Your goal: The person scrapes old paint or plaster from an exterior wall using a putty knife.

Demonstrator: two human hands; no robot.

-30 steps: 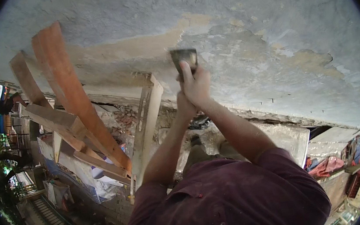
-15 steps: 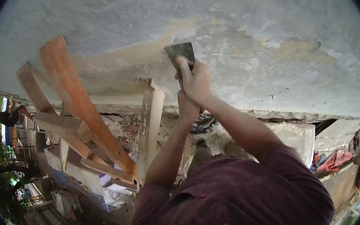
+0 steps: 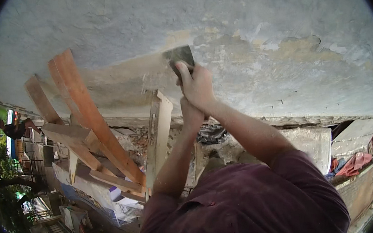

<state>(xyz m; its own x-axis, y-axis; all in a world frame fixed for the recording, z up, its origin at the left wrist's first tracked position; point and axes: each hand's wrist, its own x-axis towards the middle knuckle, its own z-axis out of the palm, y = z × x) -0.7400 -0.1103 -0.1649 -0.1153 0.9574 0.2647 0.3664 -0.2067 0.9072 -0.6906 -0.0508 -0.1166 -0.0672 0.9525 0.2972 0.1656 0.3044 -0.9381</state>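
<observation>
Scraper [image 3: 181, 54] sat gripped in the closed right hand [image 3: 198, 86], the left hand [image 3: 191, 112] wrapped around its handle just below, near the lower edge of the wall [image 3: 247, 1]

Scraper [image 3: 182, 54] looks metal, matt. Wall [image 3: 251, 0] around scraper: rough, flaking plaster. Planks [image 3: 76, 85] left of scraper: wood. Shirt [image 3: 254, 196] below scraper: cloth.

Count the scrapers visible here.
1: the dark scraper, held at the grey wall by the right grip, with the left grip just below. Others could be hidden.
</observation>
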